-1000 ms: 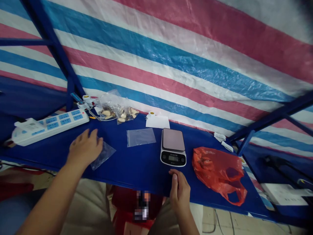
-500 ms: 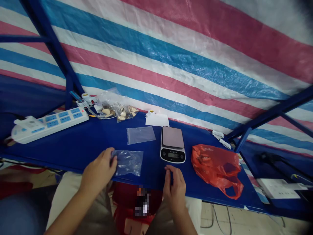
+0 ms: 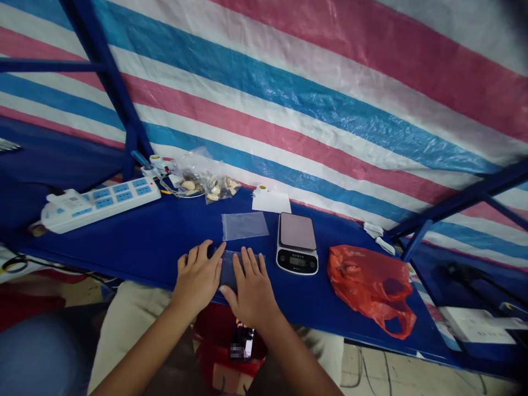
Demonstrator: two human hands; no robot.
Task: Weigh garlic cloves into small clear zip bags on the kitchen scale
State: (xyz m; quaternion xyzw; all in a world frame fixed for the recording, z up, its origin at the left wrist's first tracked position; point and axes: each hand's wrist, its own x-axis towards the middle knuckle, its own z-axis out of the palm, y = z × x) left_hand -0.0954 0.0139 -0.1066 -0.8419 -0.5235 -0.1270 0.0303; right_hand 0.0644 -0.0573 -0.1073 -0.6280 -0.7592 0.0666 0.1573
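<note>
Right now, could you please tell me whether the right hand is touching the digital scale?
Apart: the head view shows bare blue tabletop between the right hand and the digital scale.

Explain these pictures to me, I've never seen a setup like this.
No machine here: everything is done bare-handed, seen from a camera on the person's head, looking forward and down. The right hand lies spread on a clear bag on a blue table; the left hand is at the bag's left side. Neither visibly grips anything. A second clear bag lies beyond. A scale and a red bag are to the right, a power strip to the left, and bags of pale pieces toward the back.
</note>
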